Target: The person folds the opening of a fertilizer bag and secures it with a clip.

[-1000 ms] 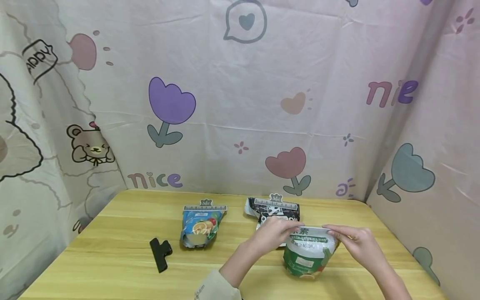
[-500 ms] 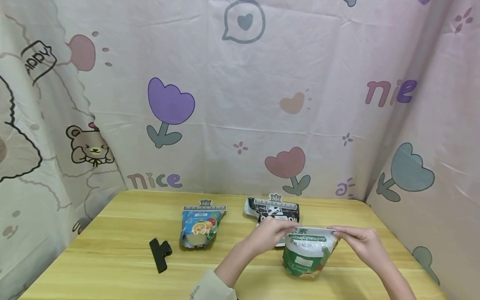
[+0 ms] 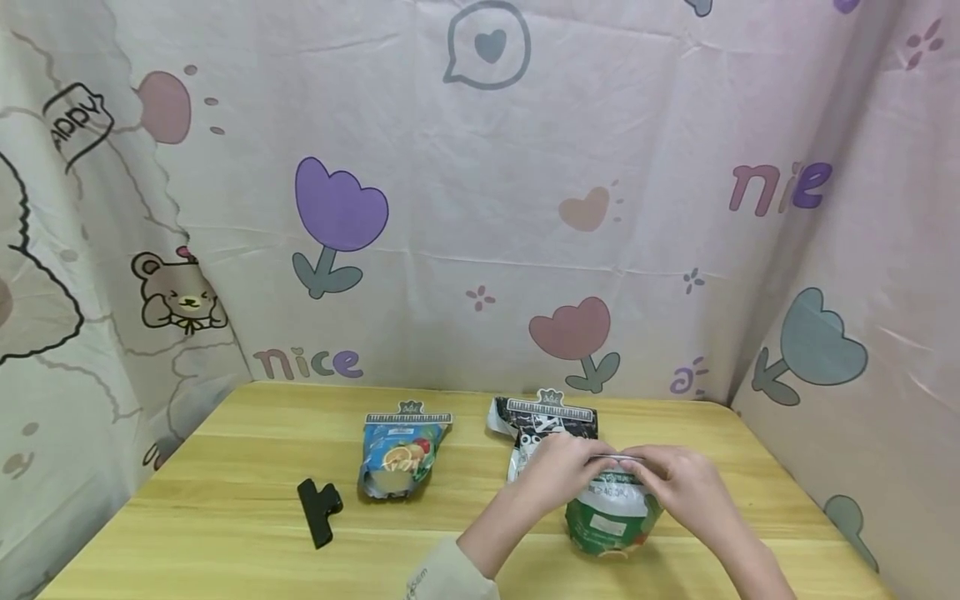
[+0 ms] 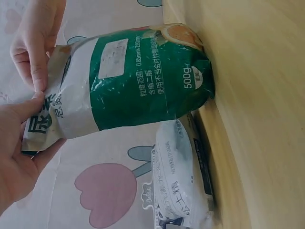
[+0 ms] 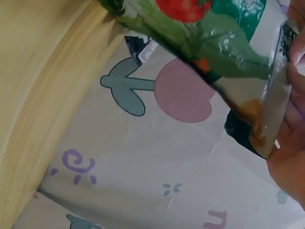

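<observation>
A green and white plastic bag (image 3: pixel 611 521) marked 500g stands upright on the wooden table, fruit printed low on its front. My left hand (image 3: pixel 558 471) pinches its top edge from the left, thumb on the printed face and fingers behind, as the left wrist view shows. From the other side my right hand (image 3: pixel 678 483) pinches the same edge. Both sets of fingertips meet near the middle of the top. In the right wrist view the bag's side (image 5: pixel 228 43) fills the upper part, with the right hand (image 5: pixel 290 119) at its top edge.
Behind the bag is a black and white bag (image 3: pixel 528 429) with a piano-patterned clip (image 3: pixel 551 406) on top. A blue bag (image 3: pixel 401 458) with a similar clip (image 3: pixel 409 414) stands left of it. A black clip (image 3: pixel 318 510) lies on the table (image 3: pixel 225 517) at the left.
My hands have come closer together along the bag's top edge; the right hand has moved left and the left hand slightly right. The bag stays in place.
</observation>
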A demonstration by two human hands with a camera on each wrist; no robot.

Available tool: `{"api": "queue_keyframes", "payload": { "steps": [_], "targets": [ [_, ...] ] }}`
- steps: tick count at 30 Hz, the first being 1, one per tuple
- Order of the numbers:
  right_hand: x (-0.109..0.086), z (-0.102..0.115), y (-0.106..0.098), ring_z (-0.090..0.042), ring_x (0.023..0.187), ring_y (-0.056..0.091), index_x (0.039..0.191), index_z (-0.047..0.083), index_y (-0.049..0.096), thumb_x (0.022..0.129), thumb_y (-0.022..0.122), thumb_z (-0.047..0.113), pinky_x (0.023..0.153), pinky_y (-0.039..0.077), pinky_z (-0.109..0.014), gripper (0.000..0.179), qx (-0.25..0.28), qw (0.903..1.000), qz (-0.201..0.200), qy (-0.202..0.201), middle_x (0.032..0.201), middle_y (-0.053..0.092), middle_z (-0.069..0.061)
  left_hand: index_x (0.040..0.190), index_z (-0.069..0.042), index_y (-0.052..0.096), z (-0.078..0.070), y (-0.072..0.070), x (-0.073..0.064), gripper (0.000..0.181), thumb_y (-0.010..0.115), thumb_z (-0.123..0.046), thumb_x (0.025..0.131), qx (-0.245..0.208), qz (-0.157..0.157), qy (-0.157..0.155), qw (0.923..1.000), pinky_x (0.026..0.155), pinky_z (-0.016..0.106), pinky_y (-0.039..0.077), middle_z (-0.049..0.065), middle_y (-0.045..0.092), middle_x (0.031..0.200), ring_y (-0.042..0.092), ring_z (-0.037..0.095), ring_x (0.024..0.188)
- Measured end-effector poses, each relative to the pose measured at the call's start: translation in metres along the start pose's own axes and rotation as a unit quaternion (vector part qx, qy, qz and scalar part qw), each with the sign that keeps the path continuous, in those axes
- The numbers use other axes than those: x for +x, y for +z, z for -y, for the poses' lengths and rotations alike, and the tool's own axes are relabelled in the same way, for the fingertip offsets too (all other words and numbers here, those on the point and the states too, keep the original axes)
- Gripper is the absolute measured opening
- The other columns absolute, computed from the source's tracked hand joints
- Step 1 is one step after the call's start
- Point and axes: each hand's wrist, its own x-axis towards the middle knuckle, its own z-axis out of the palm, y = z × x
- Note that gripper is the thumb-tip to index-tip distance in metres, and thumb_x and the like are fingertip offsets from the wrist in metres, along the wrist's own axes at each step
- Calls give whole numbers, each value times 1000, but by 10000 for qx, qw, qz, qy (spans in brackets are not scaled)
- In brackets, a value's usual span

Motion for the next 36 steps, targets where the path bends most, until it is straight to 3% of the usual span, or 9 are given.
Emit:
{"api": "queue_keyframes", "payload": {
  "steps": [6,9,11,16,22,26,32,34,36],
  "targets": [
    [-1,-2,7,-11,58,64,76,9,72,69,75,11,51,48,-18,8,-18,9976,-506,-467,71,69,0,96,-16,73,0,1,-3,19,60,-27,89,97,-346,120,9993,66,9,44,-8,69,84,60,-3,67],
    [-3,-5,8,-11,57,64,76,9,73,74,73,16,51,47,-16,8,108,9966,-571,-588,72,69,0,97,-15,73,0,1,-4,20,59,-27,89,-7,-259,111,9996,64,9,43,-8,69,85,56,-5,62],
    [-4,-5,6,-9,60,64,78,11,73,73,74,13,53,47,-15,6,183,9978,-469,-422,74,69,2,98,-15,73,1,1,-4,20,58,-28,90,-129,-125,71,9998,64,9,42,-8,69,85,53,-7,61],
    [-11,-8,-2,-11,69,65,83,14,73,63,77,-1,58,51,-22,26,235,9994,-212,112,80,69,5,101,-15,72,3,0,-6,21,57,-26,91,-317,27,-4,9995,63,10,41,-8,69,86,51,-6,60],
    [-13,-12,-2,-10,66,65,82,13,74,60,77,-2,57,48,-17,26,259,9990,-354,-65,78,69,3,102,-15,72,4,-1,-8,20,59,-24,90,-417,35,31,9991,57,8,39,-6,69,85,48,-5,57],
    [-15,-14,-4,-4,66,61,85,14,73,66,76,-2,56,47,-17,25,687,9968,-40,398,82,69,6,105,-15,71,8,-3,-11,20,60,-22,89,-904,227,-180,9955,60,9,41,-6,68,92,53,-5,67],
    [-22,-20,-9,-3,75,60,85,18,73,74,72,0,61,48,-25,20,1175,9827,456,1360,84,68,11,110,-13,69,18,-3,-14,24,65,-11,86,-2202,572,-662,9715,59,11,43,-4,66,102,52,-5,68],
    [-23,-21,-11,-4,75,59,87,17,73,76,73,5,60,48,-25,17,1290,9773,591,1574,84,67,12,109,-12,69,19,-3,-13,24,66,-11,85,-2417,594,-729,9658,59,12,44,-3,67,101,53,-4,68],
    [-23,-21,-11,-4,72,57,91,16,72,78,72,9,57,46,-25,15,1444,9714,759,1725,84,67,11,106,-12,70,18,-3,-13,23,67,-12,84,-2370,524,-770,9670,63,12,44,-4,67,99,55,-5,77]
  ]
}}
